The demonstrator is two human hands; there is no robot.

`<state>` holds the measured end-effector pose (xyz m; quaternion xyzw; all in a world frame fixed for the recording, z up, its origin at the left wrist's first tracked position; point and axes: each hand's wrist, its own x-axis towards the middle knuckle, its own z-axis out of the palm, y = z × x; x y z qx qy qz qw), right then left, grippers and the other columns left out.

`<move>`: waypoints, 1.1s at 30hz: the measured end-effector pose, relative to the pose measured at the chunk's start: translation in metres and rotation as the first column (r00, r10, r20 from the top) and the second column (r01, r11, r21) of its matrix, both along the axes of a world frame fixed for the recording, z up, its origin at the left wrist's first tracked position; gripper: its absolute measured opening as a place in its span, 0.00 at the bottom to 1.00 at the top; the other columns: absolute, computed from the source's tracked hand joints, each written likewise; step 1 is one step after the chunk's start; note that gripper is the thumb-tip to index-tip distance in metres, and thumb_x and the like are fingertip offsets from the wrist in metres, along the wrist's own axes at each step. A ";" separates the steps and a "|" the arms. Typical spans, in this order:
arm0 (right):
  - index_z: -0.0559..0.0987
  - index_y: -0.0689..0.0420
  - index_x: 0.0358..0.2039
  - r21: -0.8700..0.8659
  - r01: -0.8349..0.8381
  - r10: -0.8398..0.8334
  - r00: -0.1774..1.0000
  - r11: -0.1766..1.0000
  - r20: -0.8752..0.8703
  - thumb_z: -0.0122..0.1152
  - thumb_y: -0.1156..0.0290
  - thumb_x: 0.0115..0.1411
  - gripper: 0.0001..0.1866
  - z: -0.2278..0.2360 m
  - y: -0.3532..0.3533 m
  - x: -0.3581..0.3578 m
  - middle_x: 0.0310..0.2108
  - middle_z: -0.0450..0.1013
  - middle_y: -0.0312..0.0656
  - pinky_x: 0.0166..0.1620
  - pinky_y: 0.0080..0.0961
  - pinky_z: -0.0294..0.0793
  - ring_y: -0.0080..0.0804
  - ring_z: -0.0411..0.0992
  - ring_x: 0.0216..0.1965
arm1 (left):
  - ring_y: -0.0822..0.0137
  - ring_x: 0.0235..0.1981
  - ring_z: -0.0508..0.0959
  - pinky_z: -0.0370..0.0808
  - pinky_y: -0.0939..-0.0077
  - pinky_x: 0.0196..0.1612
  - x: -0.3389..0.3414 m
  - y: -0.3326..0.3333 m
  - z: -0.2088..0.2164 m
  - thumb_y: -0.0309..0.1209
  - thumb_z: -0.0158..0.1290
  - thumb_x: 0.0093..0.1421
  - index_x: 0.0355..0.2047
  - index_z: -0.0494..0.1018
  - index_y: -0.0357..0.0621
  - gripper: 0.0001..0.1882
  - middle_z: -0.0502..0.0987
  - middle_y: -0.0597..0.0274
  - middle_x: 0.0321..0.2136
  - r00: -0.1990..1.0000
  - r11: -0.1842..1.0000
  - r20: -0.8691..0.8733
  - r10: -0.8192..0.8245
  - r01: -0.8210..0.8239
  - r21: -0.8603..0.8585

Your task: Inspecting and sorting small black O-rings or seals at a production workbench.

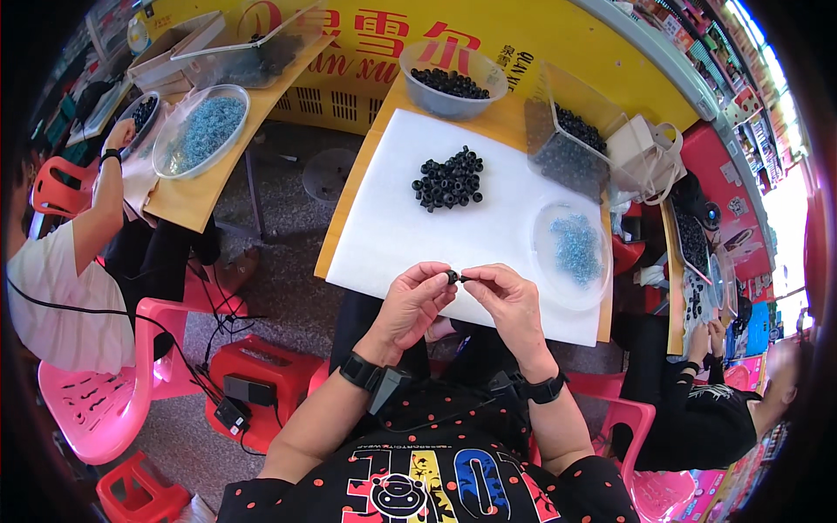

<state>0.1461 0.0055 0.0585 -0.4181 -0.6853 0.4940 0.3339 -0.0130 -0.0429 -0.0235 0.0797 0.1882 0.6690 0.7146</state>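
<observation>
Fingers of our left hand (410, 305) pinch a small black ring (452, 276) at the white mat's near edge; right hand (510, 301) fingers, at its 3 o'clock, pinch a thin piece touching it. Ring pile (449, 180) lies at 12 o'clock.

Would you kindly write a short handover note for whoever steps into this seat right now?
Left hand: fingertips pinch a small black ring at the near edge of the white mat.
Right hand: fingertips meet that ring from the other side; whether it holds its own piece is too small to tell.
Supplies: pile of black rings mid-mat; shallow clear dish of small blue pieces to the right; clear bowl of black rings at the far edge.
Done: no finished pieces recognisable.
Left: the pile looks untouched.
</observation>
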 end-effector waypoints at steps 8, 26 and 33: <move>0.85 0.62 0.40 0.055 0.011 -0.013 0.999 0.998 0.049 0.67 0.77 0.58 0.09 0.002 -0.003 -0.003 0.35 0.80 0.41 0.40 0.19 0.74 0.22 0.75 0.35 | 0.71 0.40 0.80 0.80 0.77 0.48 0.001 0.000 -0.002 0.22 0.56 0.64 0.43 0.76 0.37 0.07 0.79 0.60 0.39 0.999 1.000 -0.042 0.005 -0.004 0.018; 0.85 0.60 0.40 0.271 -0.029 -0.009 0.991 0.962 0.137 0.72 0.79 0.52 0.13 -0.007 -0.006 0.002 0.32 0.80 0.38 0.37 0.21 0.74 0.23 0.75 0.32 | 0.69 0.44 0.79 0.78 0.73 0.51 0.002 -0.001 -0.004 0.23 0.56 0.65 0.45 0.77 0.38 0.09 0.79 0.60 0.43 0.991 0.998 -0.118 -0.057 0.055 -0.022; 0.84 0.59 0.43 0.020 -0.196 0.194 0.978 0.980 0.072 0.73 0.78 0.51 0.17 -0.002 0.008 0.016 0.36 0.77 0.36 0.40 0.19 0.72 0.20 0.70 0.33 | 0.69 0.38 0.81 0.81 0.74 0.44 -0.005 0.002 -0.005 0.23 0.58 0.63 0.58 0.67 0.41 0.23 0.80 0.58 0.42 0.964 0.967 -0.114 -0.242 0.249 0.053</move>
